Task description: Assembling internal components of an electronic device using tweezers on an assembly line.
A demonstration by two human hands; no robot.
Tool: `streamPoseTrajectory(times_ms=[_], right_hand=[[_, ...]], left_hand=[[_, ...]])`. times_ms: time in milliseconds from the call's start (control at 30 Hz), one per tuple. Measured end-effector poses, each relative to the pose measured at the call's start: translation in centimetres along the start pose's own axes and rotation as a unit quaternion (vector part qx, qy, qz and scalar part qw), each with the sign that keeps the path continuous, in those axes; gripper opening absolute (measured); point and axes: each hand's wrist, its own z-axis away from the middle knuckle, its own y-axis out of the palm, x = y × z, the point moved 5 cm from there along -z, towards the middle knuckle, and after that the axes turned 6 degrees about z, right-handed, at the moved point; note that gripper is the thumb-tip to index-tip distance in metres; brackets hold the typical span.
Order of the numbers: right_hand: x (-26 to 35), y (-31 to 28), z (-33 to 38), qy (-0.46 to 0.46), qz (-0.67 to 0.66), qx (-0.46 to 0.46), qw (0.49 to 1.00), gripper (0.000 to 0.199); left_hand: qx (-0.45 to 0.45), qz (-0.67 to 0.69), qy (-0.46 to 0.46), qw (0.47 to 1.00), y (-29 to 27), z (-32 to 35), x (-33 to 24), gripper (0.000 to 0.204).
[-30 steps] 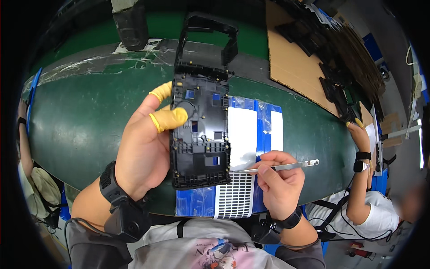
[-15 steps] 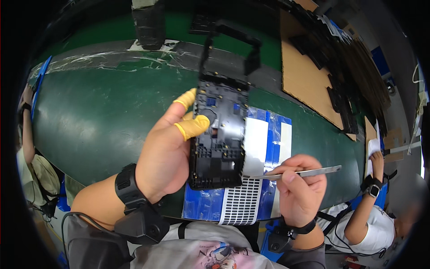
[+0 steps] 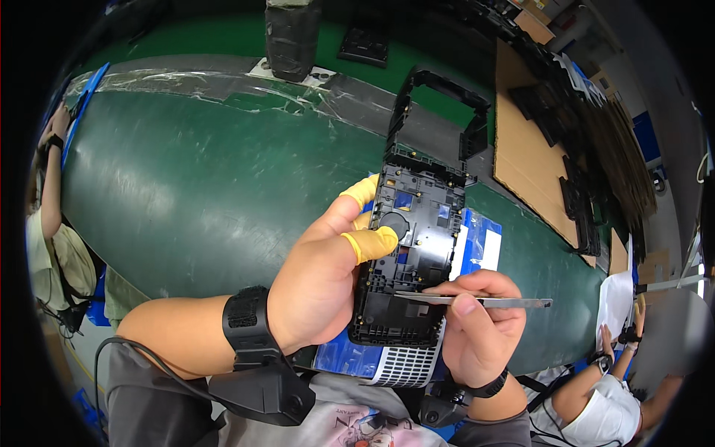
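Left hand (image 3: 316,287) clamps the black plastic device frame (image 3: 410,257) at frame centre; right hand (image 3: 477,331) pinches slim metal tweezers (image 3: 477,300) against it

The left hand (image 3: 316,287) comes in from the lower left with the forearm lying almost level, a black strap around the wrist, and yellow cots on the thumb and forefinger; its fingers (image 3: 372,242) are curled and closed in a grip, thumb on top. The right hand (image 3: 477,331) rises from the lower edge just beside it, a dark band at the wrist, its fingers (image 3: 465,287) pinched together with the knuckles turned up.
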Motion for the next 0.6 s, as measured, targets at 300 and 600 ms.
streamPoseTrajectory(times_ms=[300,600], right_hand=[[-0.20,-0.10,-0.02,0.008,0.023,0.006,1.000,0.018],[-0.22,-0.12,-0.04,0.010,0.023,0.003,1.000,0.018]], left_hand=[[0.005,-0.007,0.013,1.000,-0.37,-0.06,0.15,0.051],[0.007,0.007,0.011,1.000,-0.39,-0.02,0.27,0.049]])
